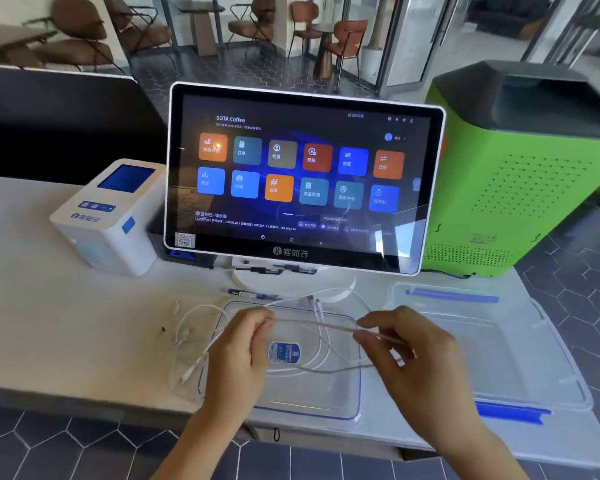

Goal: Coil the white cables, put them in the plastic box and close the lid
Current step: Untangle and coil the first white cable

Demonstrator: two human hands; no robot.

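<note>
Both hands hover low over the near edge of the white table (32, 306), each closed on the same white cable (312, 323). The left hand (241, 351) has its fingers curled into a loose fist around the cable, thumb side up, with loops of it spilling out to the left. The right hand (405, 344) pinches the cable between thumb and forefinger, the other fingers bent and spread below — a short taut stretch of cable runs straight between the two hands.

The cable is thin and white, partly gathered and partly loose. Some loops lie on the table left of the left hand, ending in small plugs, and others drape across the clear lid (329, 407); a plug end rises just behind the hands. How many separate cables there are cannot be told.

The lid lies flat under the hands, transparent with a blue-edged rim and a round blue label in its middle. The plastic box (520, 368) sits just to its right, open, clear-walled, with blue clasps at its far and near sides — no cable shows inside it.

Behind them stand a touchscreen terminal (302, 174) showing coloured tiles, a white receipt printer (111, 216) at left and a green machine (523, 174) at right. A pen (250, 294) lies by the terminal's base.
</note>
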